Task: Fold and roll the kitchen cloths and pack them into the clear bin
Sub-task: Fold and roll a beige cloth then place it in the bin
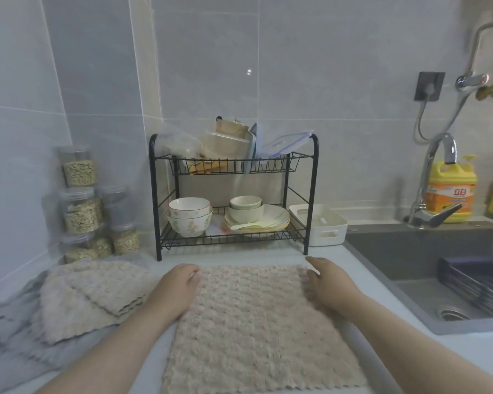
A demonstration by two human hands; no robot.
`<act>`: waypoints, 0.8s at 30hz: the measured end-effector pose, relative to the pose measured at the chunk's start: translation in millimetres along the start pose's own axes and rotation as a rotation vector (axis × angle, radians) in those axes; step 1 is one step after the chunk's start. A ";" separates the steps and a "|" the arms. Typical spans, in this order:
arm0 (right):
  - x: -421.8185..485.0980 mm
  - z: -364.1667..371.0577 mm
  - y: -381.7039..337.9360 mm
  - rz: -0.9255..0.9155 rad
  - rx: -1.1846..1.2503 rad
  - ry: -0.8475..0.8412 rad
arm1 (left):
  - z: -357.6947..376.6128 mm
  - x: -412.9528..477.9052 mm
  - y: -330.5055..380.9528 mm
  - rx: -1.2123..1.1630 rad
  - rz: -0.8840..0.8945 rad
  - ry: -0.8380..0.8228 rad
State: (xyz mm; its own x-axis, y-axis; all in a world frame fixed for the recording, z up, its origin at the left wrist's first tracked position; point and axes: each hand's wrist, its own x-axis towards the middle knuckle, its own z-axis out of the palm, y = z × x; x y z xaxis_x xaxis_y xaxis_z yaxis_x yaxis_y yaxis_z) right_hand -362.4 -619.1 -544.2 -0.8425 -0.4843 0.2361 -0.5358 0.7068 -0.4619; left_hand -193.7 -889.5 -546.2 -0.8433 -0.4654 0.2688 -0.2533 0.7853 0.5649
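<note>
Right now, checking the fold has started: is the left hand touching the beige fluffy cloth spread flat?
Touching: the head view shows the left hand resting on the beige fluffy cloth's far left corner.

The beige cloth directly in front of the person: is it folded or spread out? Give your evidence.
Spread out. The beige cloth lies flat in a single layer on the countertop, with the left hand and right hand at its far corners.

cloth (256, 322) before rack (234, 194); cloth stack (91, 294) left, sink (438, 268) right.
</note>
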 end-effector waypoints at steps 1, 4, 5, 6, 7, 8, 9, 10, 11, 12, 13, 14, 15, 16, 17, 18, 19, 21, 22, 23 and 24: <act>7.8 1.3 -0.9 -0.007 -0.060 -0.032 | 3.8 10.7 -0.4 0.028 -0.027 -0.032; 28.0 10.2 -2.0 -0.033 -0.267 -0.112 | 16.5 38.8 -13.1 0.164 -0.081 -0.092; 34.4 15.0 -0.8 -0.031 -0.319 -0.131 | 18.9 46.5 -16.5 0.218 -0.087 -0.102; 40.7 18.9 -0.1 -0.028 -0.363 -0.147 | 19.7 53.8 -18.1 0.262 -0.091 -0.118; 46.8 22.0 0.7 -0.024 -0.386 -0.156 | 20.5 61.3 -19.5 0.287 -0.090 -0.135; 53.0 24.8 1.4 -0.019 -0.378 -0.150 | 20.9 67.9 -18.4 0.290 -0.094 -0.149; 57.6 27.5 2.2 -0.003 -0.328 -0.124 | 21.1 73.8 -16.2 0.280 -0.099 -0.152; 61.3 29.2 3.3 0.021 -0.251 -0.080 | 21.5 78.3 -13.0 0.259 -0.112 -0.143; 64.4 30.8 3.9 0.042 -0.162 -0.027 | 20.4 81.0 -10.0 0.242 -0.134 -0.133; 66.4 31.5 3.4 0.058 -0.060 0.029 | 18.6 82.3 -6.8 0.224 -0.153 -0.121; 67.3 31.3 2.6 0.074 0.041 0.076 | 17.8 83.8 -5.2 0.191 -0.166 -0.102; 67.1 29.9 0.7 0.087 0.132 0.119 | 15.6 84.4 -3.2 0.138 -0.170 -0.077; 66.8 26.8 -1.0 0.098 0.200 0.155 | 12.2 84.3 0.0 0.081 -0.161 -0.051; 66.1 21.4 -2.8 0.095 0.236 0.181 | 7.6 83.3 3.1 0.044 -0.141 -0.026; 64.8 14.6 -5.3 0.084 0.242 0.193 | 1.6 82.0 5.8 0.041 -0.117 -0.003; 62.4 6.5 -7.9 0.072 0.238 0.192 | -5.5 79.9 9.3 0.056 -0.091 0.013; 58.6 -1.7 -10.2 0.059 0.236 0.176 | -12.1 76.5 12.4 0.067 -0.075 0.025; 48.1 -15.5 -12.3 0.024 0.232 0.133 | -24.0 65.2 17.1 0.031 -0.058 0.031; 40.9 -22.3 -12.4 0.009 0.207 0.129 | -29.0 58.4 19.0 0.010 -0.051 0.034; 32.9 -29.2 -12.6 -0.006 0.163 0.133 | -34.2 50.2 21.3 0.007 -0.050 0.036; 23.0 -36.8 -14.1 -0.025 0.105 0.141 | -39.1 40.6 23.3 0.021 -0.044 0.030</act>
State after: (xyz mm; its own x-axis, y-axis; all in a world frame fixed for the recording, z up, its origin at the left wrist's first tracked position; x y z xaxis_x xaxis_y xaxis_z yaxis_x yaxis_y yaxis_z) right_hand -376.3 -621.3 -500.8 -0.8325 -0.4186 0.3629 -0.5540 0.6344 -0.5390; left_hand -215.3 -906.1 -491.6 -0.8169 -0.5110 0.2675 -0.2995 0.7721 0.5605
